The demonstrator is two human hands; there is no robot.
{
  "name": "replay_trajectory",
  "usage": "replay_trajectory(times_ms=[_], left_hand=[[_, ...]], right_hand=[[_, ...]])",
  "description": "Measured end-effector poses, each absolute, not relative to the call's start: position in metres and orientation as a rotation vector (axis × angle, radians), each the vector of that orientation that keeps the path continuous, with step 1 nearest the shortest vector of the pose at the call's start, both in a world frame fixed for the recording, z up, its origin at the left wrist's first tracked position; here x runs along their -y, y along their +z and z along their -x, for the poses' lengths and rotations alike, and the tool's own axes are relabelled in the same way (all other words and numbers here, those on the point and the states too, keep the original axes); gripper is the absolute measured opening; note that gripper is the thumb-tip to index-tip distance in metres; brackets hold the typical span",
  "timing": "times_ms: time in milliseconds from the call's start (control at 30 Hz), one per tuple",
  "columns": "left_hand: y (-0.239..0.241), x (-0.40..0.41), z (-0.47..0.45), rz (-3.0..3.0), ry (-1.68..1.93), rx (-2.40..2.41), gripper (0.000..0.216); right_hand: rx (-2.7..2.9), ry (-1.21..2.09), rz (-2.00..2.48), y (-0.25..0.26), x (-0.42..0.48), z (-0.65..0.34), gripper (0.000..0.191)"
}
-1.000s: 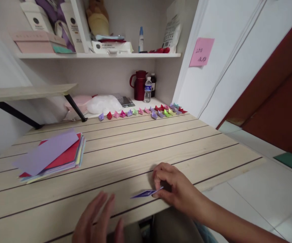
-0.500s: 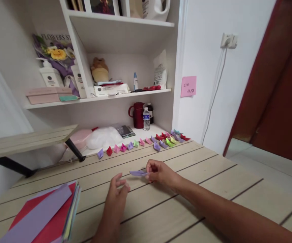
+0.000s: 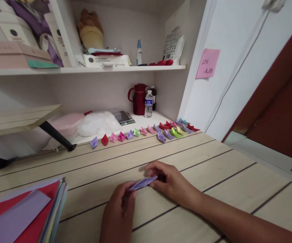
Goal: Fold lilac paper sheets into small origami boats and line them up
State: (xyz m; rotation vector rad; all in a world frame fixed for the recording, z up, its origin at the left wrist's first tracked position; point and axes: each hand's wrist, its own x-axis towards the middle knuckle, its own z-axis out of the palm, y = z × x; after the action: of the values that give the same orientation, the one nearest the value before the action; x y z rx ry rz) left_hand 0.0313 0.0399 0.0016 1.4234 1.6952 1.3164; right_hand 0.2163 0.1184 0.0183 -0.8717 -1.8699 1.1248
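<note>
A folded purple paper (image 3: 143, 183), long and pointed at the ends, is held low over the wooden table (image 3: 186, 219). My left hand (image 3: 119, 206) pinches its left end between thumb and fingers. At the right end, my right hand (image 3: 165, 177) has its thumb against the tip and its fingers curled behind; part of that grip is hidden. Beyond the hands, several small folded paper boats stand in a row along the table's far edge, among them a red one (image 3: 105, 139) and a purple one (image 3: 161, 136).
At the lower left lies a stack of coloured paper (image 3: 42, 216) with a purple strip (image 3: 17, 216) on top. A raised wooden shelf (image 3: 17, 118) on black legs stands at the far left. Behind the table are a red jug (image 3: 139, 99) and a water bottle (image 3: 148, 104).
My left hand has moved in and taken hold of the paper's left end. The paper now spans both hands. The view has dipped and come closer to the table.
</note>
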Motion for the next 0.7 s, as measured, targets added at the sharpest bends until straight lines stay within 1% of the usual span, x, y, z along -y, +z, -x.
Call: replay_trajectory(times_ms=[133,200,367,533,600,700], left_hand=[[0.002,-0.039,-0.031,-1.483,1.302,-1.714,0.035],[0.004,-0.040,-0.030,-1.553,1.254,-1.745,0.035],[0.011,-0.040,-0.032,-1.690,1.167,-1.877,0.036],[0.013,-0.039,-0.032,-1.688,1.115,-1.902,0.039],[0.014,-0.039,-0.032,-1.674,1.076,-1.885,0.040],[0.015,-0.039,-0.032,-1.669,1.047,-1.859,0.040]], right_hand=[[1.905,1.135,0.863,0.020,-0.114,-0.217,0.032],[1.917,1.134,0.856,0.021,-0.112,-0.218,0.036],[1.968,0.985,0.913,0.024,-0.108,-0.218,0.045],[1.967,0.982,0.903,0.025,-0.107,-0.220,0.043],[1.968,0.914,0.902,0.025,-0.108,-0.221,0.041],[1.964,0.780,0.905,0.027,-0.111,-0.224,0.030]])
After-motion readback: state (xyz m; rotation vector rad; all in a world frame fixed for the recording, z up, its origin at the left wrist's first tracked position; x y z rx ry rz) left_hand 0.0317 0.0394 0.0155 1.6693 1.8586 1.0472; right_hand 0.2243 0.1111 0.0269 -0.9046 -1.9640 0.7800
